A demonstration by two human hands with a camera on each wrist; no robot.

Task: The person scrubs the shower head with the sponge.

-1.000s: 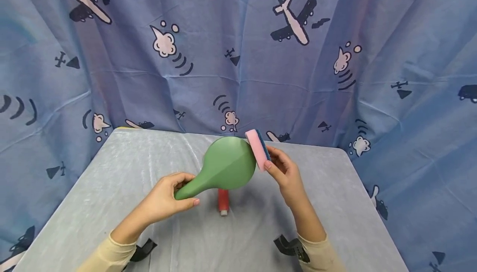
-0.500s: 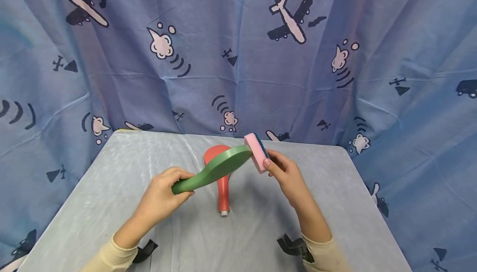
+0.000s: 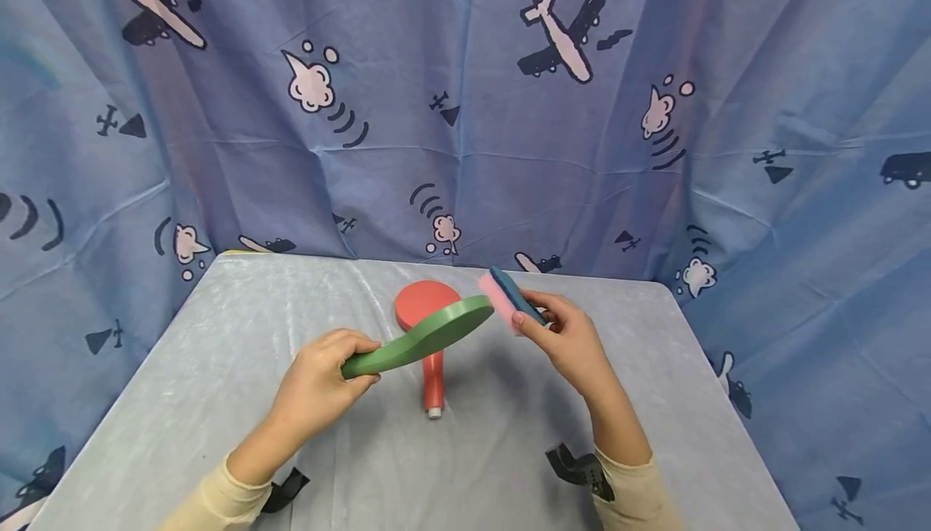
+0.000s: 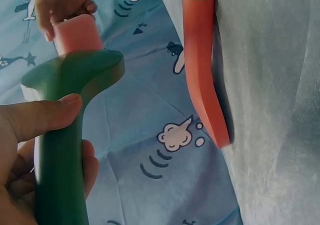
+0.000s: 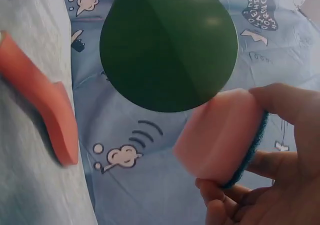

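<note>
My left hand [image 3: 318,381] grips the handle of a green shower head [image 3: 429,333], which is raised above the table. Its round head is seen nearly edge-on in the head view, while the right wrist view shows a smooth, broad face. Across from it, my right hand [image 3: 567,341] pinches a sponge [image 3: 512,301] between thumb and fingers. The sponge has a pink foam side [image 5: 220,135] and a dark blue scouring side. Its foam lies at the rim of the green head and seems to touch it. Both palms are partly hidden.
A red shower head [image 3: 434,377] with a white handle end lies on the table behind and below the green one. Grey-white cloth covers the table [image 3: 218,337]. A blue curtain [image 3: 465,111] with printed planes hangs at its back and sides. Black straps [image 3: 578,466] hang near the wrists.
The green shower head has tilted from broadside to nearly edge-on, uncovering the red head. The sponge has turned so more of its blue side shows. Both hands keep their hold.
</note>
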